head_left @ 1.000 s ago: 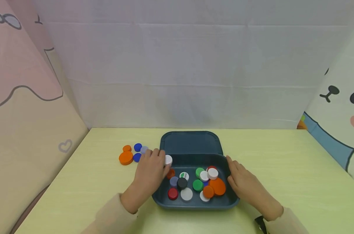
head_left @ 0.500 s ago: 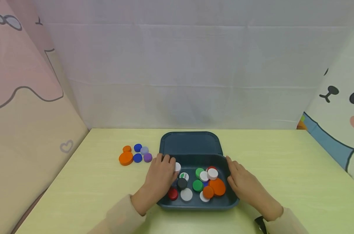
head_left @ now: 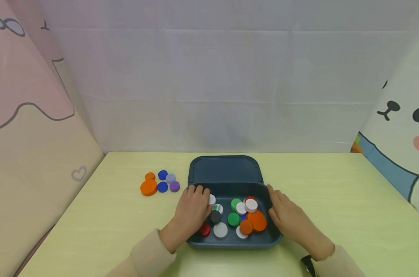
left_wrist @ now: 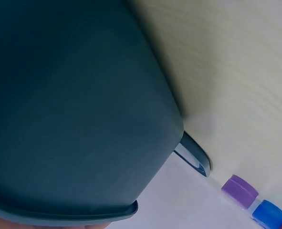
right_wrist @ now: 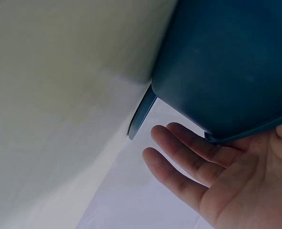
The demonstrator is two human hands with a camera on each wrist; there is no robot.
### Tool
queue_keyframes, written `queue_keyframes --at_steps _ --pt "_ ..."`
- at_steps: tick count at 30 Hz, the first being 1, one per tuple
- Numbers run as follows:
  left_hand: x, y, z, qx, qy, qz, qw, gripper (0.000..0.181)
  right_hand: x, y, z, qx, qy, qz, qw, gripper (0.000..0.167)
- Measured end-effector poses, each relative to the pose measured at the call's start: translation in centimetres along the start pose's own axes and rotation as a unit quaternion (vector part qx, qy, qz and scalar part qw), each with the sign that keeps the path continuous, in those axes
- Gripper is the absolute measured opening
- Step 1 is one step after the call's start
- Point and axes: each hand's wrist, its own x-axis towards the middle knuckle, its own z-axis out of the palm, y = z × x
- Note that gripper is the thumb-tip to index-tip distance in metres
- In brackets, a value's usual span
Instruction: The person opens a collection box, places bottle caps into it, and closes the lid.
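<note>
A dark teal box [head_left: 235, 244] holds bottle caps in several colours. My left hand [head_left: 193, 209] reaches over the box's left rim and pinches a white cap [head_left: 212, 199] inside it; its thumb side and part of the cap are hidden. A black cap [head_left: 215, 217], a red cap [head_left: 205, 230] and a white cap [head_left: 220, 230] lie close to that hand. Against the right rim rests my right hand [head_left: 294, 221], its fingers extended; the right wrist view shows the same hand [right_wrist: 226, 176] below the box wall [right_wrist: 226, 67].
Left of the box, on the table [head_left: 102, 215], lie two orange caps, one large [head_left: 148, 187], two blue caps [head_left: 162, 187], a pale lilac cap [head_left: 170, 178] and a purple cap [head_left: 175, 186]. A flat dark lid [head_left: 225, 169] extends behind the box.
My left hand has moved right and a little nearer, carrying the white cap from the left rim into the box. The purple cap has come into view. My right hand stays put.
</note>
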Motion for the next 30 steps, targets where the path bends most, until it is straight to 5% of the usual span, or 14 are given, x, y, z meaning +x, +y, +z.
queue_keyframes --at_steps 15,30 --pt "-0.1 0.1 0.0 0.008 -0.026 -0.005 0.9996 0.035 0.0 0.0 0.0 -0.001 0.001 -0.002 1.0 0.052" --pt "-0.1 -1.7 -1.6 -0.014 0.047 -0.024 0.9985 0.029 0.0 -0.1 -0.1 0.003 -0.003 0.003 1.0 0.052"
